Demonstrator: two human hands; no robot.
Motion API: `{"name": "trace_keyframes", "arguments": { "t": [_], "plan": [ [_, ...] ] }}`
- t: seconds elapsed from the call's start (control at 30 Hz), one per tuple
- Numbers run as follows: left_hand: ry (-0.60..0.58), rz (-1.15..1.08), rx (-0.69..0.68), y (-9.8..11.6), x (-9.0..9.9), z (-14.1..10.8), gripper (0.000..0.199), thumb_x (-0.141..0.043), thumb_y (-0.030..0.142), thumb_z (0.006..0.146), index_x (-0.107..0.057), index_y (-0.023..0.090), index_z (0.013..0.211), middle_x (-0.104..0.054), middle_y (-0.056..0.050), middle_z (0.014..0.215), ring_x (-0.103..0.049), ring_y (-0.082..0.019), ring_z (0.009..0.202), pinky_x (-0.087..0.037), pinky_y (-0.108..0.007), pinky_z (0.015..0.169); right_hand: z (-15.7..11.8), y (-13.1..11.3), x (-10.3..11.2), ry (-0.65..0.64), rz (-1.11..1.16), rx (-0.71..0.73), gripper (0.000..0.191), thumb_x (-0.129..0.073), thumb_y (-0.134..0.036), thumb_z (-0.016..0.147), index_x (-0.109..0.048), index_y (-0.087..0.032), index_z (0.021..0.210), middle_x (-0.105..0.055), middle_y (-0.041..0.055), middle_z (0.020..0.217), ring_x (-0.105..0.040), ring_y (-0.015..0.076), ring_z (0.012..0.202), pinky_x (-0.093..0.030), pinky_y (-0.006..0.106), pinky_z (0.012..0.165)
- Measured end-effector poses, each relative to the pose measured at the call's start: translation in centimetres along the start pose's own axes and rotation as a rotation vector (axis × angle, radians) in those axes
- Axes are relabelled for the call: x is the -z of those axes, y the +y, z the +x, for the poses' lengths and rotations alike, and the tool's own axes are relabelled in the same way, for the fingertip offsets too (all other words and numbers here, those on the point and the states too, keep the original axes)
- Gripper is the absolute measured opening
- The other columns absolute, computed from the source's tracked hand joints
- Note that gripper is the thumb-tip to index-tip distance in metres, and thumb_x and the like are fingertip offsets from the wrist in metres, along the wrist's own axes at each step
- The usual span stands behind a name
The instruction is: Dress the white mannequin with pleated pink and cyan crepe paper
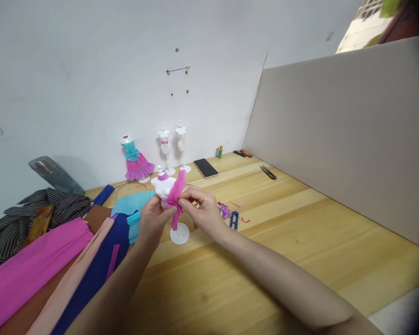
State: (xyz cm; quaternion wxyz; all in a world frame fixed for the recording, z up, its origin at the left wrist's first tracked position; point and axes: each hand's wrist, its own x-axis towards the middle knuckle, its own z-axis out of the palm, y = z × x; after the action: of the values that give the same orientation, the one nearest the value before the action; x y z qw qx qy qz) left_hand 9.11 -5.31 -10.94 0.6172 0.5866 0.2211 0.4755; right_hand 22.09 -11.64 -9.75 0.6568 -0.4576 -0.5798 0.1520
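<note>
Short of the back edge of the bench [282, 223], the left hand [152, 219] clamps the white mannequin [162, 187] at its waist while the right hand [204, 211] pinches the pink strip [176, 188] bunched there. The strip looks light, soft, tearable, best gripped at its gathers; the mannequin, stiff and probably slick, wants steadying at the waist.

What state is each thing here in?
Pink strip: bunched, pinched by right fingers.
Held mannequin: gripped by left fingers.
Dressed mannequin: standing.
Rear mannequins: standing, no dresses.
Phone: flat, screen dark.
Grey bottle: tilted.
Green bottle: upright.
Blue snips: lying; opening unclear.
Black scissors: lying; opening unclear.
</note>
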Motion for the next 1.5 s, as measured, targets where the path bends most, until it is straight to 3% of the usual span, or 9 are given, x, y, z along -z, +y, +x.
{"name": "trace_keyframes", "arguments": {
  "t": [0.23,0.77,1.0,1.2,1.5],
  "plan": [
    [-0.004,-0.028,-0.007,-0.3,0.1,0.1,0.033,-0.080,0.022,0.061,-0.066,0.015,0.090,-0.071,-0.003,0.085,-0.065,-0.017,0.079,-0.053,-0.027,0.073,0.2,0.0,-0.4,0.027,0.078,-0.078,0.009,-0.058,-0.016,0.075,-0.062,-0.017,0.067,-0.055,-0.0015,0.063,-0.050,0.0109,0.058,-0.041,0.023,0.055],
    [-0.018,-0.030,-0.006,-0.4,0.4,0.2,0.037,-0.081,0.023,0.059,-0.064,0.016,0.092,-0.072,-0.006,0.093,-0.067,-0.020,0.086,-0.054,-0.032,0.078,0.4,-0.7,0.0,0.016,0.146,-0.091,0.012,-0.056,-0.021,0.077,-0.062,-0.017,0.066,-0.054,-0.0020,0.060,-0.049,0.0105,0.056,-0.042,0.023,0.055],
    [-0.027,-0.060,-0.023,-0.4,0.5,0.5,0.050,-0.078,0.019,0.062,-0.060,0.019,0.109,-0.068,-0.005,0.107,-0.063,-0.020,0.098,-0.051,-0.029,0.085,0.3,0.0,-0.4,0.013,0.170,-0.105,0.009,-0.058,-0.020,0.075,-0.063,-0.017,0.069,-0.056,-0.0016,0.064,-0.051,0.0100,0.056,-0.042,0.022,0.052],
    [0.007,-0.125,0.020,-0.2,0.4,0.5,0.046,-0.078,0.025,0.064,-0.061,0.019,0.107,-0.069,-0.004,0.094,-0.065,-0.019,0.086,-0.052,-0.029,0.075,0.2,0.2,-0.4,-0.017,0.186,-0.111,0.009,-0.058,-0.021,0.076,-0.065,-0.017,0.074,-0.059,-0.0005,0.066,-0.053,0.0111,0.059,-0.043,0.023,0.053],
    [-0.060,-0.186,0.034,-0.1,-0.1,-0.1,0.047,-0.076,0.022,0.068,-0.062,0.018,0.113,-0.069,-0.009,0.105,-0.064,-0.024,0.098,-0.050,-0.034,0.084,0.4,0.3,-0.6,0.020,0.166,-0.161,0.009,-0.062,-0.025,0.073,-0.065,-0.017,0.074,-0.057,-0.0006,0.065,-0.049,0.0111,0.058,-0.039,0.023,0.052]
  ]
}}
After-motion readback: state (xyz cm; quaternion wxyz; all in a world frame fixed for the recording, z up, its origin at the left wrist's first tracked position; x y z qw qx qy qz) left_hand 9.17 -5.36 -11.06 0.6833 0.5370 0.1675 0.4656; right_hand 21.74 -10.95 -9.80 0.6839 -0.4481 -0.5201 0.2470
